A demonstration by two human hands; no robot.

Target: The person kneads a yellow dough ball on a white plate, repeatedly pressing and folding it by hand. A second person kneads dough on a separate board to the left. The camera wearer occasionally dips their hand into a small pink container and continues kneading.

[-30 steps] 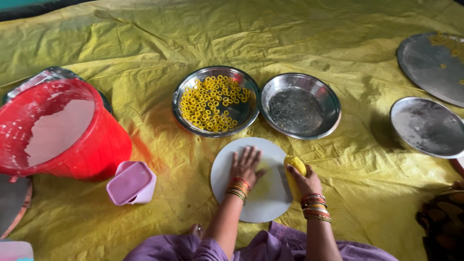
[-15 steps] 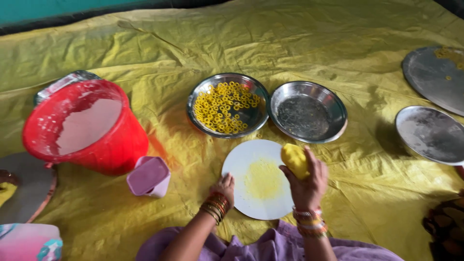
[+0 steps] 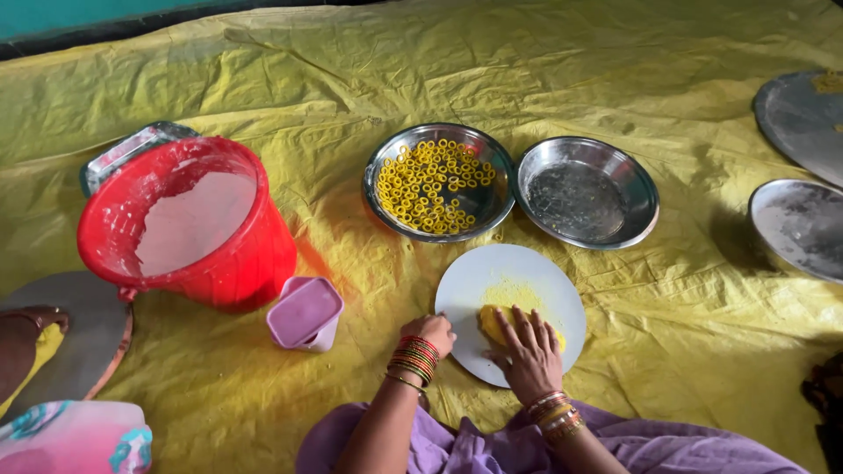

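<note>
Yellow plastic sheeting (image 3: 615,351) is covering the floor and carrying every item. Near the person, a white round board (image 3: 527,281) is lying flat, and a lump of yellow dough (image 3: 493,323) is sitting on its near half. The right hand (image 3: 529,351) is pressing down on the dough with fingers spread flat, its grip open rather than closed around the lump. The left hand (image 3: 430,333) is curling loosely at the board's left edge, steadying it and enclosing nothing. Beyond the board, a steel bowl of yellow rings (image 3: 436,183) is standing beside an empty steel bowl (image 3: 587,193).
</note>
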